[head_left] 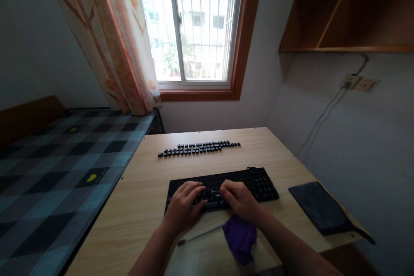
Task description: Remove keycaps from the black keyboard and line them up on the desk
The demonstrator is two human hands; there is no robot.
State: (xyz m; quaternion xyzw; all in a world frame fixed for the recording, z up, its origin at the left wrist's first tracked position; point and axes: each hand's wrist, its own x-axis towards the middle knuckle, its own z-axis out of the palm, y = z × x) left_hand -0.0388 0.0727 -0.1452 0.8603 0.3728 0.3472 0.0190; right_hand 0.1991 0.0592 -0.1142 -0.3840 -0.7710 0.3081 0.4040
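A black keyboard lies on the light wooden table, with its number pad on the right. Over its left part rests my left hand, fingers bent and thumb apart, touching the keys. My right hand is closed in a pinch above the middle of the keyboard. A thin shiny piece shows beside its fingertips, too small to name. Below the keyboard lie a purple cloth and a thin rod with a dark tip. Several loose black keycaps stand in rows farther back.
On the table's right side lies a dark flat pouch with a strap past the edge. A bed with a checked cover stands at left. Ahead is a window; a wall shelf hangs at upper right.
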